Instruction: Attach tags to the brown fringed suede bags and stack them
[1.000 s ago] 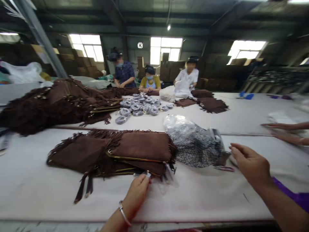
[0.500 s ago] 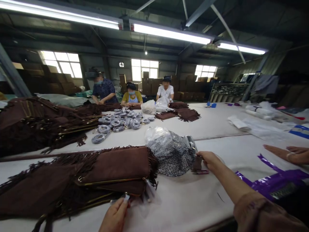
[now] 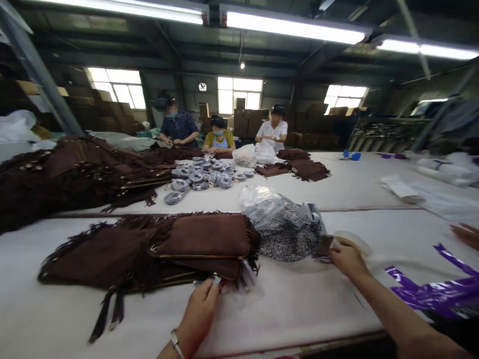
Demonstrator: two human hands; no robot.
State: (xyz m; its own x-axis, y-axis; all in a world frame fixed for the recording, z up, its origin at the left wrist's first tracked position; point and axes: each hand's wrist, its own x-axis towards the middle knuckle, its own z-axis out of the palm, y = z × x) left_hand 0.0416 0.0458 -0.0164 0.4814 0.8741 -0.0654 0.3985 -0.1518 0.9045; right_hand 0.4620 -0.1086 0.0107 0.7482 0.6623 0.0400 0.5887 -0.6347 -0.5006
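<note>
Our left hand [image 3: 201,306] pinching a small pale tab [image 3: 216,279] at gold-zipped, fringed brown fabric bags [image 3: 209,234], our right hand [image 3: 348,257] at a small brown piece [image 3: 323,246], whether pinching we cannot tell, crumpled clear plastic [image 3: 261,197] partly over speckled grey fabric [image 3: 288,237], white table [image 3: 299,309], bright windows [image 3: 239,94] behind.

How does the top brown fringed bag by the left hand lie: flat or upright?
Flat: the top bag shows its broad face upward, with its zip edge on the side toward the left hand.
</note>
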